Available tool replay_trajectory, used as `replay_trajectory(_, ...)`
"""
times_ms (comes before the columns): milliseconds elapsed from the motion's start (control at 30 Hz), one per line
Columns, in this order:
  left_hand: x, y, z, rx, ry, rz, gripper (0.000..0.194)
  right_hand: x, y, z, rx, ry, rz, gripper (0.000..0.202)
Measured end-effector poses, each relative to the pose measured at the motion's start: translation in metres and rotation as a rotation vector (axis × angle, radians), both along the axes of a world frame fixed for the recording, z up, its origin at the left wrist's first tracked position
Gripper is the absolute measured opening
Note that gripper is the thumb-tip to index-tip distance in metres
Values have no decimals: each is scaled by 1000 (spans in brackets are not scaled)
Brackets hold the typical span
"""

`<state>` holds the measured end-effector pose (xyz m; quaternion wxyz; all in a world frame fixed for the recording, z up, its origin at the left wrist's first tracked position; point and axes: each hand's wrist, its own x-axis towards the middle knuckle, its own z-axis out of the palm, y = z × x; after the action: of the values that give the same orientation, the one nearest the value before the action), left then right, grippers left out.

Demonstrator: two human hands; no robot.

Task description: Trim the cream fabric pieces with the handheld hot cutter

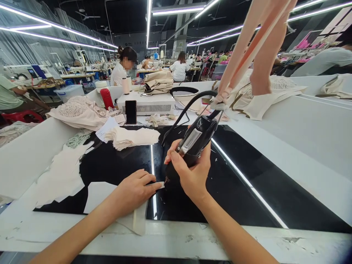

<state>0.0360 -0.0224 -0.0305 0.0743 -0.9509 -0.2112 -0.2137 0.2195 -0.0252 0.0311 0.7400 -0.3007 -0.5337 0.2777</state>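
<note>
My right hand [194, 172] is wrapped round a black corded hand-held power tool [196, 137] with a silver plate on its body. Pale pink fabric strips tied near the cord end hold it from above. Its lower end is dark against the black board, close to my left fingertips. My left hand [134, 192] is closed on a small pale fabric piece [141, 216], whose tip sticks out past the fingers beside the tool. Under my left wrist lies a white flat piece [97, 192].
The black glossy board [233, 190] covers the white table. A stack of cream fabric pieces [134, 137], loose cut pieces [62, 172] and lace garments [79, 110] lie left. Behind stand a phone [131, 112], a red bottle [106, 98] and a white vented box [148, 104]. Other people work beyond.
</note>
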Motion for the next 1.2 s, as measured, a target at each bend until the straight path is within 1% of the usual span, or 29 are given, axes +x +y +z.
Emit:
replay_trajectory(267,-2,0,3,-48,-21,-1,23,1,-1,-2,-14,-47,-18,39)
replay_trajectory(467,-14,-3,-1,-102,-78,-6,24,2,-3,-1,0,-62,-33,41)
replay_trajectory(633,-23,-8,-4,-127,-69,14,25,2,-3,-1,14,-57,-34,41)
replay_trajectory(867,-27,-12,-9,-164,-88,23,22,-1,-2,-1,-8,-6,-41,36)
replay_trajectory(1000,-25,-14,-8,-151,-117,20,22,-1,-2,2,-13,3,-31,32)
replay_trajectory(1200,-24,-15,-9,-102,-140,5,22,-3,0,5,2,12,-30,34)
